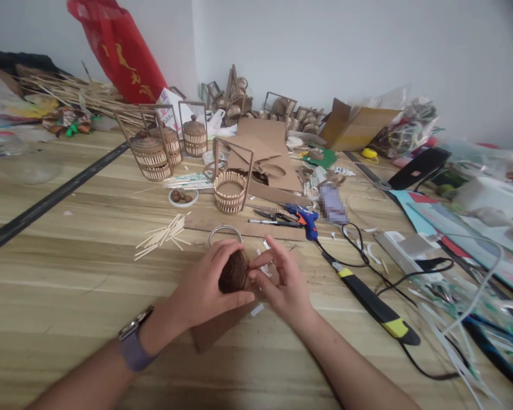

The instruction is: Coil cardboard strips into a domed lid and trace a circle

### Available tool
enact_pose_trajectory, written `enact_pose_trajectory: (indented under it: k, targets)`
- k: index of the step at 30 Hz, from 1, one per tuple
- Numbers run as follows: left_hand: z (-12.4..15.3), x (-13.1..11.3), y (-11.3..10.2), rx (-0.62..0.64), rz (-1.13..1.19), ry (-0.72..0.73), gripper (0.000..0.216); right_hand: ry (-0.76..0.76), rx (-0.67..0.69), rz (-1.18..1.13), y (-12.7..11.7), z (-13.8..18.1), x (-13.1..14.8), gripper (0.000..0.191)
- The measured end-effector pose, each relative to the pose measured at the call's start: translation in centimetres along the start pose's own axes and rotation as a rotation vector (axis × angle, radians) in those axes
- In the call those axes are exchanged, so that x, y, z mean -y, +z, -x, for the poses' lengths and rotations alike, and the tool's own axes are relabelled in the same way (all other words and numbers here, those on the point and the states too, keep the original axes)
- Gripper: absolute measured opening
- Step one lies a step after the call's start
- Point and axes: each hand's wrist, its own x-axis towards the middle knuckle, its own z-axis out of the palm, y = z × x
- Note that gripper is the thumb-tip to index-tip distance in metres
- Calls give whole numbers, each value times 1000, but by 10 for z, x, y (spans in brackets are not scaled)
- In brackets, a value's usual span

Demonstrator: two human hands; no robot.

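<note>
Left hand (207,282): you grip a dark-brown, round, ridged disc (234,272), long axis roughly 12–6. Right hand (287,287): at its 3 o'clock edge, thumb and forefinger pinching a small brown bit (248,270), blurred. From disc: pale thin hoop (225,227), 12; blue-and-orange plastic glue gun (304,217), 2, apart.

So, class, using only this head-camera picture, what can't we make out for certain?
All in the head view:
- Brown round piece: one side, covered by the left hand.
- Anything between the fingers of the right hand: too small, partly covered by fingertips.
- Greyish item: details, lost to pixelation.
- Red bag: top, cut off by the upper edge.
- Lidded basket: contents, hidden by its lid and slats.
</note>
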Motion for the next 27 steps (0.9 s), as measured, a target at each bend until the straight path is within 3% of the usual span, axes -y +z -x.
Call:
enact_pose_trajectory:
  k: [8, 23, 27]
  targets:
    - [-1, 2, 1, -8, 13, -5, 61, -14, -4, 35, -1, 1, 1, 69]
    - [0, 8, 3, 1, 6, 33, 76, 0, 11, -15, 0, 2, -3, 68]
    - [1, 7, 5, -7, -5, 30, 66, -14, 19, -6, 0, 2, -6, 64]
